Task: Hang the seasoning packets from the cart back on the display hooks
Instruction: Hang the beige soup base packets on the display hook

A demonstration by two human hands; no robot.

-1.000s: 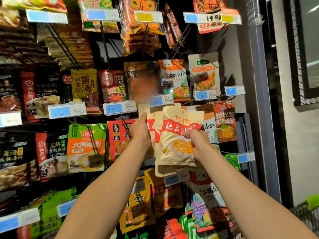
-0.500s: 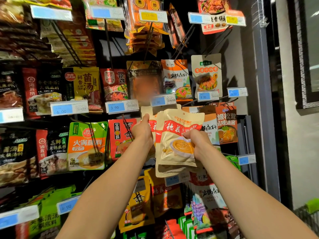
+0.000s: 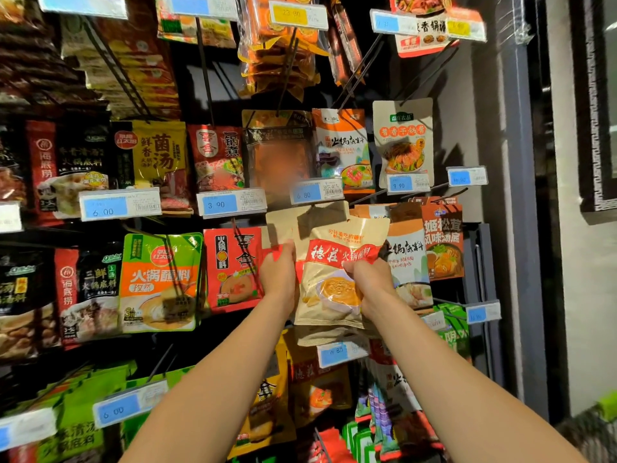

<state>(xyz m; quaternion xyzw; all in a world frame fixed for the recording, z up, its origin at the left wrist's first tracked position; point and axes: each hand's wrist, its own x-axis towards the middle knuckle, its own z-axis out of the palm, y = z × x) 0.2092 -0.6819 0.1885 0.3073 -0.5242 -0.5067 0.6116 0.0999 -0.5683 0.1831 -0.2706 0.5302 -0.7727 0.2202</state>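
Both hands, left (image 3: 278, 274) and right (image 3: 369, 282), raised, grip beige seasoning packets (image 3: 334, 279).

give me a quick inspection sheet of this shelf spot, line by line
surface: dark display wall with wire hooks and rows of hanging packets
job's things: beige packet with red band held in front of a matching packet behind; whether its hole is on a hook cannot be told
clutter: green and orange packet; red packet; blue price tags, one reading 6.80
grippers: left hand grips the packets' left edge; right hand grips the front packet's right side
cables: nothing seen
surroundings: grey upright post; green cart edge at lower right
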